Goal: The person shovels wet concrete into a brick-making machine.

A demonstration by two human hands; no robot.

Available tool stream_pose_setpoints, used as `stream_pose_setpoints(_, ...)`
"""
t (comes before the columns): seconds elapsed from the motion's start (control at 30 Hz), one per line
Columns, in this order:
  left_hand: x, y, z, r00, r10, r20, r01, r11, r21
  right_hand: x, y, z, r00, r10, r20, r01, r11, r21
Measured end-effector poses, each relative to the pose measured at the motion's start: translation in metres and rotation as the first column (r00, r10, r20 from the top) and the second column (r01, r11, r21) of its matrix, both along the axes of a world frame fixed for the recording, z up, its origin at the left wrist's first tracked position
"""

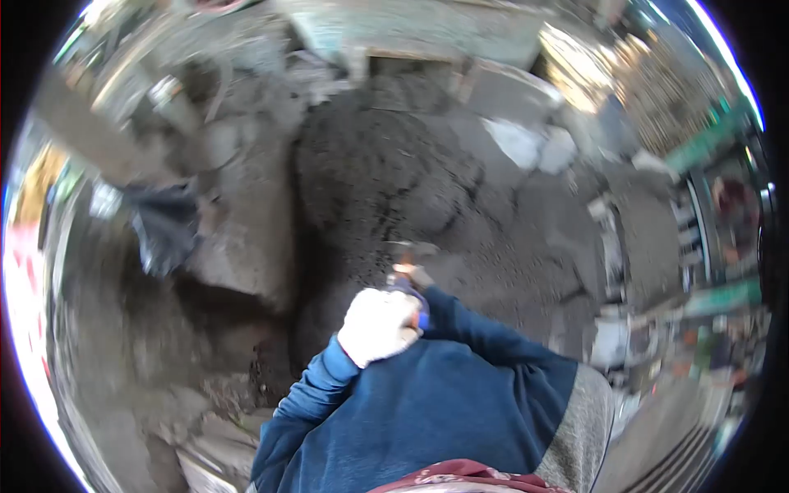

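Observation:
My left hand [380, 325], in a white glove, is closed in a fist around the near end of a tool handle [403, 271] in front of my chest. The handle points away toward a large heap of dark grey sand or mortar mix [386, 172]. Its far end [413, 246] is a blurred grey shape at the foot of the heap. My right sleeve, dark blue, reaches in from the right to the same handle. My right hand [415, 283] is mostly hidden behind the left glove and blurred, so its grip cannot be made out.
The whole view is motion-blurred. A grey concrete slab or block [246, 246] lies left of the heap, with a dark cloth or bag [164, 226] beside it. Pale rubble [526, 144] sits at the heap's far right. Stacked boards and clutter [657, 246] line the right side.

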State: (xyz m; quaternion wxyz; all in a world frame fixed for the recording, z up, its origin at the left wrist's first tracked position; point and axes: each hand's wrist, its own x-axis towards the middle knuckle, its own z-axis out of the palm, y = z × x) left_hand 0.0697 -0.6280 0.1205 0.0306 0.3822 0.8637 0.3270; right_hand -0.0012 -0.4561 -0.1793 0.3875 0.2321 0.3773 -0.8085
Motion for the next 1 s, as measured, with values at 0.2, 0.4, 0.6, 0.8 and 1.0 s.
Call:
stream_pose_setpoints(0.2, -0.045, 0.034, -0.052, 0.931, 0.31, 0.194, -0.312, 0.95, -0.025, -0.034, -0.007, -0.008, 0.95, 0.059, -0.306, -0.026, 0.994, 0.111)
stream_pose_setpoints(0.4, -0.088, 0.008, -0.065, 0.724, 0.491, 0.485, -0.445, 0.869, -0.215, -0.06, 0.105, 0.023, 0.93, -0.303, -0.207, 0.308, 0.951, -0.007)
stream_pose_setpoints(0.6, -0.121, 0.005, -0.044, 0.789, 0.511, 0.34, -0.479, 0.859, -0.18, -0.062, 0.166, -0.013, 0.941, -0.095, -0.325, 0.201, 0.93, 0.309)
stream_pose_setpoints(0.8, -0.115, -0.027, -0.057, 0.634, 0.728, 0.262, -0.756, 0.654, 0.012, -0.092, 0.118, -0.002, 0.999, -0.009, -0.047, 0.019, 0.975, 0.22)
stream_pose_setpoints(1.0, -0.098, -0.1, -0.073, 0.344, 0.931, 0.121, -0.938, 0.345, 0.015, -0.154, -0.02, 0.071, 0.903, 0.298, -0.308, -0.207, 0.933, 0.296)
